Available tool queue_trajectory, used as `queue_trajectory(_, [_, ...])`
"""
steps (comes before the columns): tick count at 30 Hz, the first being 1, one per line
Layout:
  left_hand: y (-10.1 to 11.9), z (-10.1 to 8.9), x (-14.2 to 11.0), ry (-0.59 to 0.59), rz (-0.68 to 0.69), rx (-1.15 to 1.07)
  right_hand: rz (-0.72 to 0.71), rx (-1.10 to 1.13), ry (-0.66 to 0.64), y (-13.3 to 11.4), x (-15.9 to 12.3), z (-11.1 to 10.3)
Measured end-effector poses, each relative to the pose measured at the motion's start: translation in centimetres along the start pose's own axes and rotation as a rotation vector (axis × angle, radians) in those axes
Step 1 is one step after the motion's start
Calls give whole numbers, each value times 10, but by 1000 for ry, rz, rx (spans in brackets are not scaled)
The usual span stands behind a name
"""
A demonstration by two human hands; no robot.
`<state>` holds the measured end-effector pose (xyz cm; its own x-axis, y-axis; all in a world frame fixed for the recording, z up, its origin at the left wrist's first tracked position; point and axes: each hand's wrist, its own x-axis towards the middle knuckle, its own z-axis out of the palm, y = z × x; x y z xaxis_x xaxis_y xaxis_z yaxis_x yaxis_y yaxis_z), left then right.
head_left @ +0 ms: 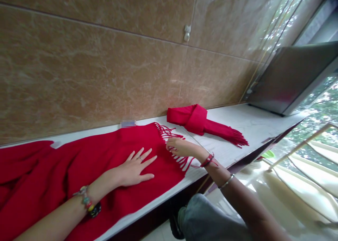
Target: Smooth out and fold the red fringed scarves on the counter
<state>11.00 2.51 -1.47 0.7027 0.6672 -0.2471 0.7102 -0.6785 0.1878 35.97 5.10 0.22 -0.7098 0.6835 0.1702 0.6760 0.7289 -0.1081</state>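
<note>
A red fringed scarf (105, 156) lies spread along the white counter, rumpled toward the left and smooth near its right end. Flat on that smooth part rests my left hand (136, 167), its fingers spread wide. My right hand (182, 146) is at the scarf's fringe (169, 132), fingers curled together; whether a strand is pinched in them is hidden. Just beyond it, a second red scarf (194, 119) lies folded over itself, its fringed tail pointing right.
Behind the white counter (224, 121) rises a brown marbled tile wall (105, 75) with a small white fixture (187, 33). A large grey metallic box (287, 79) stands at the counter's far right. Below, to the right, is a pale metal rack (298, 153).
</note>
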Motion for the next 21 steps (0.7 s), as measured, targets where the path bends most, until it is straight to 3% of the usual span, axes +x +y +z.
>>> queue_trajectory(5, [8,-21,-2,-107,-24,2,270,-179,-117,35,-26,-3])
queue_trajectory(8, [9,-30,8,-48,-25,11,267,-162,-41,42,-29,-14])
queue_trajectory(11, [5,-25,27,168,-26,67,232,-66,112,30,-3,-14])
queue_trajectory(13, [1,-14,39,249,-26,92,275,-22,95,19,21,-9])
queue_trajectory(17, [-4,4,48,265,-16,105,340,17,-68,10,53,2])
queue_trajectory(21, [-3,8,47,306,-12,126,371,56,-92,12,57,6])
